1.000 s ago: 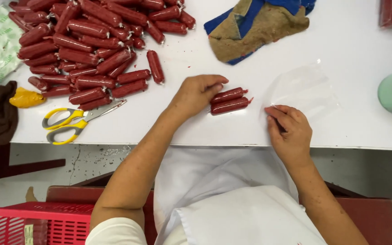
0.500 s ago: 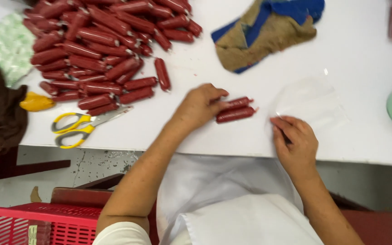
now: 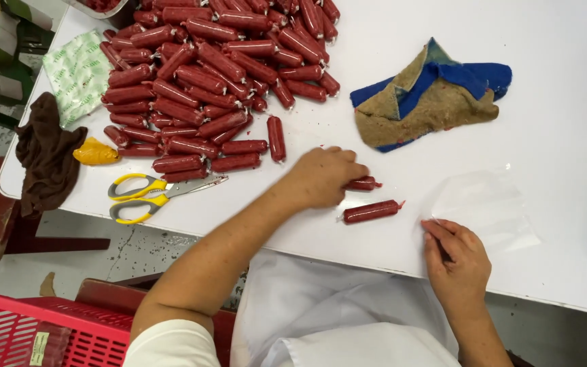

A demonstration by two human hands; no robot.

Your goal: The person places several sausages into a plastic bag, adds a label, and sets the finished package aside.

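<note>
My left hand [image 3: 324,177] rests on the white table [image 3: 388,224], fingers curled over one small red sausage [image 3: 363,183] whose end sticks out to the right. A second red sausage [image 3: 372,211] lies loose just below it. My right hand [image 3: 455,261] pinches the near left corner of a clear plastic bag [image 3: 487,207] lying flat on the table. A large heap of red sausages [image 3: 212,81] covers the table's far left.
Yellow-handled scissors [image 3: 151,194] lie near the front edge. A brown cloth [image 3: 45,153], a yellow scrap [image 3: 95,153] and a green-printed packet [image 3: 77,75] sit at the left. A blue and tan cloth [image 3: 429,95] lies at the back. A red crate [image 3: 28,333] stands on the floor.
The two sausages under my left hand have come apart: one stays under the fingers, the other lies loose below. My right hand stays on the bag's corner.
</note>
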